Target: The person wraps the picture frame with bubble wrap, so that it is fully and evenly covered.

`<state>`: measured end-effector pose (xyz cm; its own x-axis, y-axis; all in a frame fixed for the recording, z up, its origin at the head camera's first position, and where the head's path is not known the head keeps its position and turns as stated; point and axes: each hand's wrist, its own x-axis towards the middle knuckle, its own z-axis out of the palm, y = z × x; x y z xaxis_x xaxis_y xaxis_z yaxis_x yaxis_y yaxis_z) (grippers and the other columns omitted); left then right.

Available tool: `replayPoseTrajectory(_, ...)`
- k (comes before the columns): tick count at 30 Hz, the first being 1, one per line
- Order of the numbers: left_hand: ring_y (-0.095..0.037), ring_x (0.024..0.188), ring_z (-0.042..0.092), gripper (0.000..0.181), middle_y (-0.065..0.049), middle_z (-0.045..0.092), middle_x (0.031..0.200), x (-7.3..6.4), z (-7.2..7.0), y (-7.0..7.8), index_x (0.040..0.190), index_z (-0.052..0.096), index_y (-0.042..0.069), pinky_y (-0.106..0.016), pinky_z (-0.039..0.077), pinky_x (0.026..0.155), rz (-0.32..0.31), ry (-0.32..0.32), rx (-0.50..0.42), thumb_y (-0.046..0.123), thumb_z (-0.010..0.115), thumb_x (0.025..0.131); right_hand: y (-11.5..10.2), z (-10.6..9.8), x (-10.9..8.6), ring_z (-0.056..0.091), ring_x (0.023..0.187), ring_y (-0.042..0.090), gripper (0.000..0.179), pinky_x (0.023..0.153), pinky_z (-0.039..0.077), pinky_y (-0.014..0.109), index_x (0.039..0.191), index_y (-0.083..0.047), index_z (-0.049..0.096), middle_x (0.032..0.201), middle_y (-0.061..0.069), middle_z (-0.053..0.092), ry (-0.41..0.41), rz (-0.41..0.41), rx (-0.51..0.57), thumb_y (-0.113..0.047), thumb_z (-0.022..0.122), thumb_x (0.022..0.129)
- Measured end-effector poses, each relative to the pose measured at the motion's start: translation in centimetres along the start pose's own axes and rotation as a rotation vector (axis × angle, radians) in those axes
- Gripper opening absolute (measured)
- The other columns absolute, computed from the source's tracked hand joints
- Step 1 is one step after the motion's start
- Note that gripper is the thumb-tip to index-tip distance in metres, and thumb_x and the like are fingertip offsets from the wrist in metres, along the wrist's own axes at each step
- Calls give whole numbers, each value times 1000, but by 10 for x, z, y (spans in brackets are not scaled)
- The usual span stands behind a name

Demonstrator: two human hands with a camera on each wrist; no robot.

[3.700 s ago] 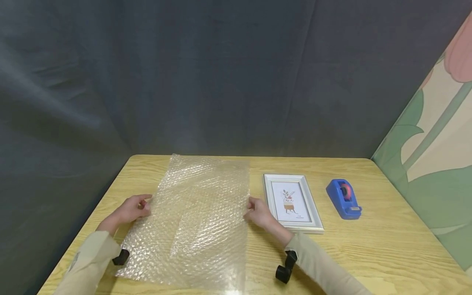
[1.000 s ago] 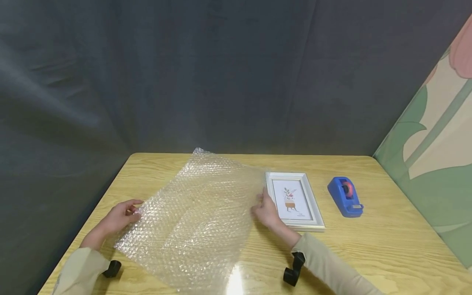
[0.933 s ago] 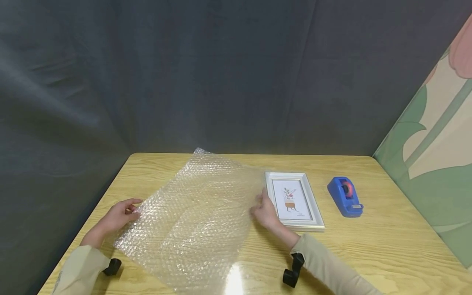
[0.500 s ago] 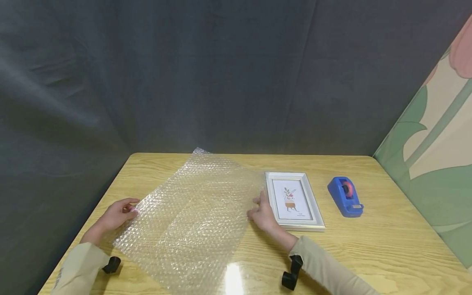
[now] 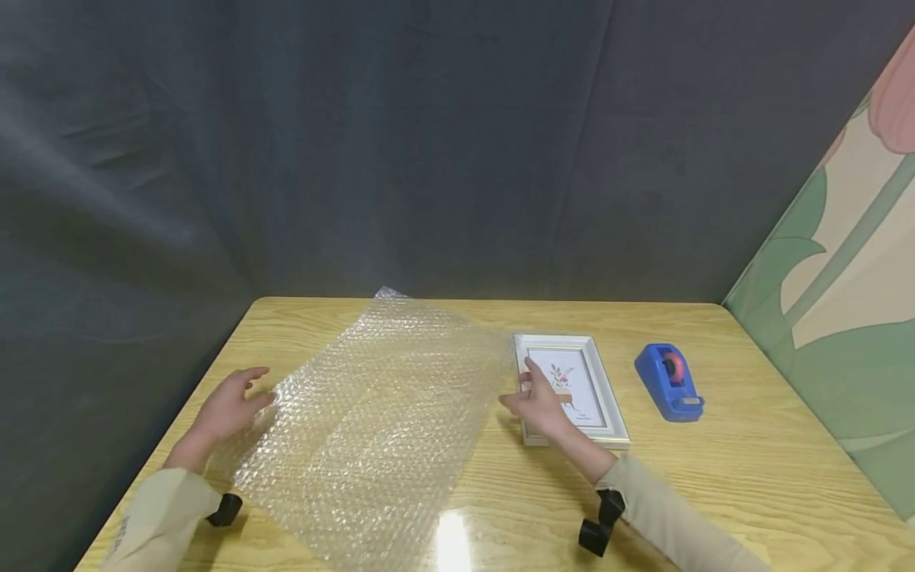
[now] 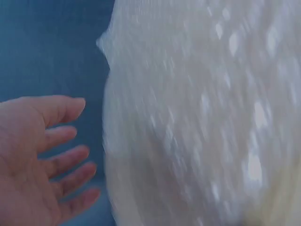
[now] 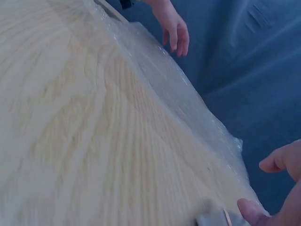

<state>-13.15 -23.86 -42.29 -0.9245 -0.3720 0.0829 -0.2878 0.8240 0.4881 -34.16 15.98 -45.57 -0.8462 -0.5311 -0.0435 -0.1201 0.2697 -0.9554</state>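
A clear sheet of bubble wrap [image 5: 379,421] lies turned at a slant on the wooden table, one corner pointing to the back edge. My left hand [image 5: 230,407] is at its left edge with fingers spread; the left wrist view shows a gap between those fingertips and the bubble wrap [image 6: 188,113]. Over the left side of a white picture frame [image 5: 608,397] hovers my right hand [image 5: 541,403], its fingers loosely spread and holding nothing. It covers part of the plant print inside the frame. In the right wrist view, thumb and finger of the right hand [image 7: 277,188] stand apart.
A blue tape dispenser [image 5: 669,383] with a pink roll stands right of the picture frame. Behind the wooden table [image 5: 729,469] hangs a dark curtain [image 5: 457,159]. A wall with a flower pattern [image 5: 851,302] rises at the right.
The bubble wrap has been turned from straight to slanted, its far corner shifting right. Both hands have since let go of its edges; the right hand moved right, over the picture frame.
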Motion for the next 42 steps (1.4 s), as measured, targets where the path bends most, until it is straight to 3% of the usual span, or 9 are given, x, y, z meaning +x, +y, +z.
replayPoseTrajectory(5,-50,114,38,54,-33,38,129,6,9,45,130,40,-8,-61,36,87,9,95,60,21,58,87,4,-31,-3,57,92,26,79,72,52,31,141,5,14,132,28,34,-19,-9,-96,-10,63,81)
replayPoseTrajectory(8,-48,116,37,57,-30,37,132,11,24,77,131,40,-4,-61,35,89,33,101,33,25,59,86,8,-49,-4,53,99,31,76,75,51,31,141,5,16,131,29,34,-26,-31,-148,-12,62,83)
replayPoseTrajectory(18,-35,118,43,70,-17,42,134,17,85,174,137,36,6,-52,39,94,110,-25,-235,28,68,79,28,-107,-10,47,104,38,75,72,47,31,139,8,21,130,31,36,14,-93,-295,-21,63,84)
replayPoseTrajectory(22,-33,117,44,73,-15,41,135,17,108,205,137,36,6,-49,40,94,168,-73,-275,29,70,77,34,-128,-10,48,103,40,75,72,47,33,138,9,24,130,32,37,27,-118,-369,-25,64,84)
replayPoseTrajectory(27,-31,113,48,74,-15,40,135,14,133,234,137,34,3,-44,44,90,250,-145,-282,31,69,78,45,-141,-10,48,103,41,74,72,48,32,137,10,25,127,33,38,31,-107,-406,-25,64,84)
replayPoseTrajectory(37,-26,100,56,72,-13,45,130,20,175,273,136,36,2,-32,50,77,184,-183,-334,33,68,79,61,-142,-10,52,97,36,70,70,49,31,133,14,29,117,33,47,13,-100,-435,-23,63,85)
replayPoseTrajectory(42,-30,110,52,72,-15,48,129,23,191,281,135,39,2,-40,45,89,137,-197,-283,35,68,79,67,-139,-8,53,92,34,66,67,49,28,130,16,32,113,33,49,21,-117,-439,-19,63,85)
